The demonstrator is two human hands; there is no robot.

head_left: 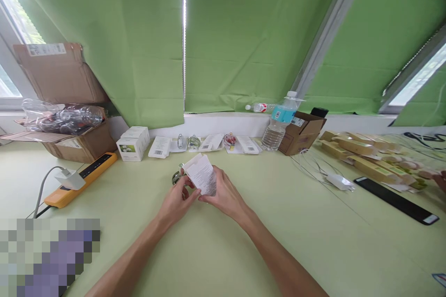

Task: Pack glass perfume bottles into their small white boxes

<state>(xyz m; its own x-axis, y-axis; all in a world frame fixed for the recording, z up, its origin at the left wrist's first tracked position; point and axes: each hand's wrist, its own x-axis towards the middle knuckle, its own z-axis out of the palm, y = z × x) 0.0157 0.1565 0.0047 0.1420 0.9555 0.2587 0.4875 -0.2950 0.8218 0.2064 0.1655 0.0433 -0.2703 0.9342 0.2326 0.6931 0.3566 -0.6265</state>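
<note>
Between both hands, over the middle of the table, a small white box (202, 174) with fine printed text on its face is held tilted. My left hand (179, 198) grips its lower left edge, with the thumb along the bottom. From the other side my right hand (226, 195) holds the box, fingers along its right edge and thumb below. Just behind the left fingers is a shiny greenish round object (176, 177), partly hidden; whether those fingers touch it I cannot tell.
White boxes (133, 144) stand at the back left. Along the wall lie a flattened white box (160, 147), a clear glass ornament (194, 142) and a red one (230, 139). A water bottle (277, 130), cardboard box (301, 134), orange power strip (81, 181) and white charger (339, 181) flank them.
</note>
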